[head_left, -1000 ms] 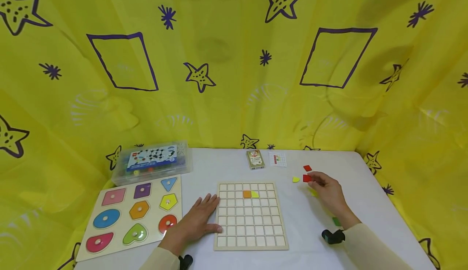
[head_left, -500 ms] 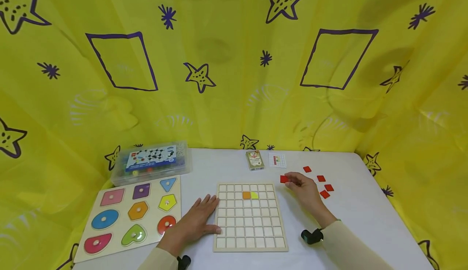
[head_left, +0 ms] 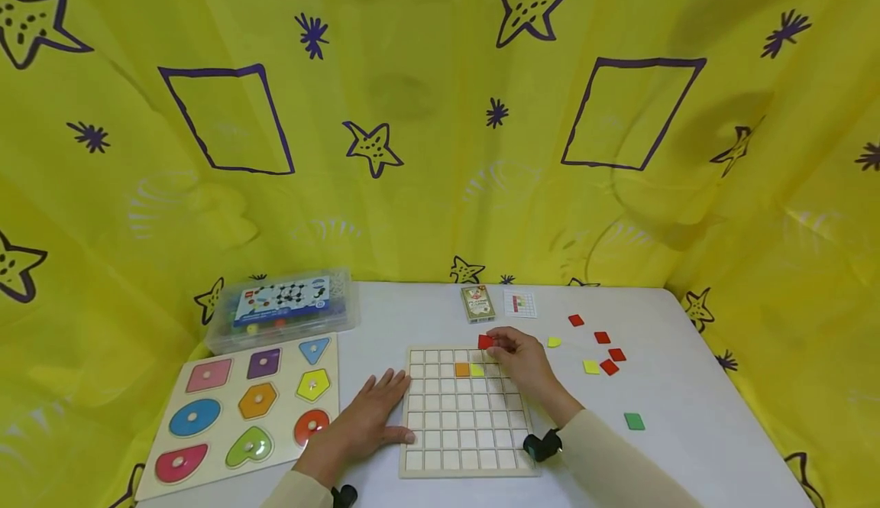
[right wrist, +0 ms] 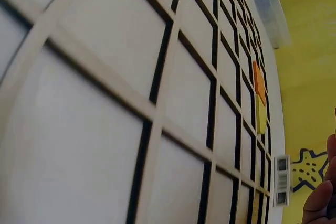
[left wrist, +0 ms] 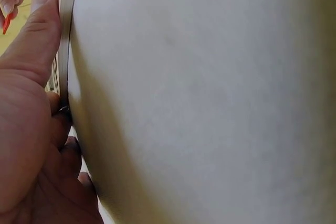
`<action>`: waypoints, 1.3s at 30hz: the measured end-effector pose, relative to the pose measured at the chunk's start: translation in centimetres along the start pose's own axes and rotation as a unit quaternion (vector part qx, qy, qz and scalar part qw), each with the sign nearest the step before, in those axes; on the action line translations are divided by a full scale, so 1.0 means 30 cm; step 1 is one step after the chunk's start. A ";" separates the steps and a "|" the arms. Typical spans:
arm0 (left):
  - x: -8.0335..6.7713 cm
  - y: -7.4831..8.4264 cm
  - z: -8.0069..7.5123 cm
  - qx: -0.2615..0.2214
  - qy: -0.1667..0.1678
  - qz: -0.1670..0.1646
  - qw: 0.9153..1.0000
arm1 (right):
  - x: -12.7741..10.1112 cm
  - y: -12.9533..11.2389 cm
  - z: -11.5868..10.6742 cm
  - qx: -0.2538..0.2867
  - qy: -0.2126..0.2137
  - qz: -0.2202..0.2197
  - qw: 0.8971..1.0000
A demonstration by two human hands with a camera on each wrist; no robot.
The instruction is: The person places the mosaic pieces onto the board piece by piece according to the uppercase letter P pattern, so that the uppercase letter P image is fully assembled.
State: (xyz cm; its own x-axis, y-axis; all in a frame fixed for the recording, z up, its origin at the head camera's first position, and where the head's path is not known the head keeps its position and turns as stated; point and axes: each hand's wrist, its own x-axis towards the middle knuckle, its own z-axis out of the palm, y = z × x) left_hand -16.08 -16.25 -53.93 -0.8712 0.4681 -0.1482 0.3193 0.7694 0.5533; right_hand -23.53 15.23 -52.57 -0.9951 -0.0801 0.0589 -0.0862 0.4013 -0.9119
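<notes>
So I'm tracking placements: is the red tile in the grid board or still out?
Out: the right hand pinches the red tile above the grid board.

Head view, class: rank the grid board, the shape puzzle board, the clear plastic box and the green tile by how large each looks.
1. Shape puzzle board
2. Grid board, close behind it
3. Clear plastic box
4. Green tile

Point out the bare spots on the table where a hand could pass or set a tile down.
Bare table lies between the plastic box and card deck, and near the right edge past the green tile. Crowded: the loose tiles beside the grid board.
</notes>
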 end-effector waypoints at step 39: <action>0.004 -0.006 0.008 0.003 0.005 0.003 1.000 | -0.005 -0.019 0.190 -0.141 -0.091 -0.079 0.983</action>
State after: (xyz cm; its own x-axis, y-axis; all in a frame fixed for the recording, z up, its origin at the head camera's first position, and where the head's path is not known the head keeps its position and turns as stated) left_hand -16.16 -16.23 -54.26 -0.8733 0.4679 -0.1360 0.3265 0.7691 0.5494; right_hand -23.07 9.80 -54.38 -0.9450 -0.3134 0.0934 -0.2747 0.6055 -0.7469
